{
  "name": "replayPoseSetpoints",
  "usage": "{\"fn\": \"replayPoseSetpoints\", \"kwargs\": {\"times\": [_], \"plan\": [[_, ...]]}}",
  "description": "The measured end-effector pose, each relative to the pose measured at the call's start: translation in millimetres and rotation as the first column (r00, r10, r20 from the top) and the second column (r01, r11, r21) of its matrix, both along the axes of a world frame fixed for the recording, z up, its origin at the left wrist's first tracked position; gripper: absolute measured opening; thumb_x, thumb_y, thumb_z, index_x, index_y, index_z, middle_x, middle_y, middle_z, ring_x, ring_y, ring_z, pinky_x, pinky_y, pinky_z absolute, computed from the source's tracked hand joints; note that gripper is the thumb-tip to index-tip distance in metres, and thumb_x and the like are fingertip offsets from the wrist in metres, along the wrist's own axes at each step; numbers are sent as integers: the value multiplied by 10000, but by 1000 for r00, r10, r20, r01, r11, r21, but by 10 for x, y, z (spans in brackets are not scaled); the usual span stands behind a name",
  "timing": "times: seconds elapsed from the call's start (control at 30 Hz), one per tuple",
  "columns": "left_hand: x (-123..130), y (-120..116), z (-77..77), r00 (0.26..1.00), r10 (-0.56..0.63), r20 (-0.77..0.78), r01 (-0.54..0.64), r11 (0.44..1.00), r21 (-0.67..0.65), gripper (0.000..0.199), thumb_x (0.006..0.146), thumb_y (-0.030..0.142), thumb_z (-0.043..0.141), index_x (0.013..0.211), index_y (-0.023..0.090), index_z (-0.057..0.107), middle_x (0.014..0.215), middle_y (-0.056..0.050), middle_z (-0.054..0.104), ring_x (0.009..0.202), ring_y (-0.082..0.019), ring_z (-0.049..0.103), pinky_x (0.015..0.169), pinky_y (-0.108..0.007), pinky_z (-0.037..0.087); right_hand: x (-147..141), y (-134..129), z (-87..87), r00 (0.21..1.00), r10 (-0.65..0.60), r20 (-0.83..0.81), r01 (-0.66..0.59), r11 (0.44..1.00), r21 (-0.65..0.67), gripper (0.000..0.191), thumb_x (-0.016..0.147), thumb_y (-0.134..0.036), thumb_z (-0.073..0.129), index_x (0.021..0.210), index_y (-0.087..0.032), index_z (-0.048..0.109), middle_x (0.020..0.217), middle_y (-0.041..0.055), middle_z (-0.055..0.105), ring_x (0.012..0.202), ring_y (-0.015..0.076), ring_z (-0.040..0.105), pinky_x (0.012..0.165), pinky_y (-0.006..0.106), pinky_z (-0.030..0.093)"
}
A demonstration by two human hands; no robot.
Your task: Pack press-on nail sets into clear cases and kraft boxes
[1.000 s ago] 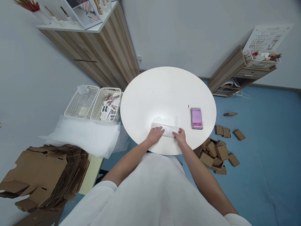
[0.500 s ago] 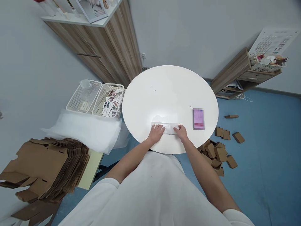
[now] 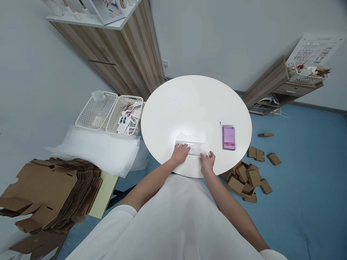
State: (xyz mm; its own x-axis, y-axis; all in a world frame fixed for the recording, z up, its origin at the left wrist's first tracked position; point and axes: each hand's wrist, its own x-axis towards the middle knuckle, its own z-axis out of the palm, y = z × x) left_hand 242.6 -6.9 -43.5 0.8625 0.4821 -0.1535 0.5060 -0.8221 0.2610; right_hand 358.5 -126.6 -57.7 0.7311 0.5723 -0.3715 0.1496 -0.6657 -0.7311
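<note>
On the near part of the round white table (image 3: 195, 104) lies a flat, folded strip of thin white, translucent wrap (image 3: 197, 148), long side facing me. My left hand (image 3: 180, 153) rests on its left end, fingers spread and pressing it down. At the strip's lower right corner is my right hand (image 3: 207, 161), with fingers apart and slightly bent; its index fingertip is at the edge, and whether it touches is unclear. What the strip encloses, if anything, cannot be made out. A phone (image 3: 229, 137) with a blurred pink-purple screen lies farther right.
At left stand two white baskets, one with plastic bags (image 3: 100, 106), one with printed cards (image 3: 130, 117). White foam sheets (image 3: 100, 148) and a stack of flat cardboard boxes (image 3: 46, 191) lie nearer. Small folded boxes (image 3: 244, 180) are piled on the floor at right.
My right hand has let go of the strip's right end and moved down toward me, its fingers opening. My left hand has stayed on the left end.
</note>
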Motion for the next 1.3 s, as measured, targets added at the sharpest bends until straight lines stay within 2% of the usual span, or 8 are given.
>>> {"fn": "replayPoseSetpoints", "kwargs": {"times": [0.1,0.23,0.33,0.53,0.73,0.93,1.17,1.3], "plan": [[2,6,-3,1000,2,17,-2,1000,-16,368,767,187,460,1130,246,448,1226,-74,455,1038,-245,464,955,-446,211,-49,42,60,896,-307,-321,329,944,17,667,800,-380,425,1310,-278,8,1271,125,329,1089,168,488,789,285,493],[-5,5,-11,1000,4,8,-4,1000,5,364,780,201,449,1140,255,442,1232,-64,456,1025,-232,473,946,-437,228,29,173,159,754,-374,-540,472,880,50,847,663,-380,625,1314,-246,101,1264,116,384,1027,158,529,796,259,485],[-11,-1,-23,1000,-3,13,3,999,35,368,781,184,442,1143,252,445,1235,-63,459,1017,-227,475,933,-430,244,144,258,196,751,-370,-546,466,884,42,852,546,-374,715,1264,-205,289,1203,111,471,986,177,546,784,261,476],[-26,-10,-40,998,-2,57,1,1000,27,403,763,143,450,1149,259,446,1233,-73,453,1048,-236,451,908,-413,267,272,437,204,853,-201,-482,292,949,122,316,618,-321,598,891,-165,564,863,43,626,753,149,587,639,243,478],[-70,2,22,998,-13,58,14,1000,-19,462,747,172,470,1198,255,409,1239,-81,432,1118,-245,390,908,-387,270,207,568,195,946,103,-308,-82,994,78,265,642,-276,551,881,-170,591,788,20,625,684,124,574,636,248,468],[-81,-62,138,990,-59,128,63,998,-28,589,762,270,460,1308,181,256,1279,-115,392,1173,-252,334,970,-408,188,235,574,185,907,387,-168,-391,921,12,287,710,-200,428,923,-203,621,828,8,641,748,123,578,711,257,450],[-105,-102,136,989,-145,40,146,989,-16,469,764,252,458,1223,191,380,1233,-106,443,1183,-251,323,988,-419,151,319,477,203,868,494,40,-491,868,-69,397,760,-177,428,1146,-190,521,1031,67,549,851,144,554,790,283,432],[-130,-69,131,990,-137,34,139,989,-56,482,759,248,473,1231,216,382,1252,-101,425,1202,-260,301,989,-423,155,298,408,228,730,640,241,-612,768,-187,516,778,-226,477,1279,-231,356,1201,93,394,902,165,529,760,292,439]]}}
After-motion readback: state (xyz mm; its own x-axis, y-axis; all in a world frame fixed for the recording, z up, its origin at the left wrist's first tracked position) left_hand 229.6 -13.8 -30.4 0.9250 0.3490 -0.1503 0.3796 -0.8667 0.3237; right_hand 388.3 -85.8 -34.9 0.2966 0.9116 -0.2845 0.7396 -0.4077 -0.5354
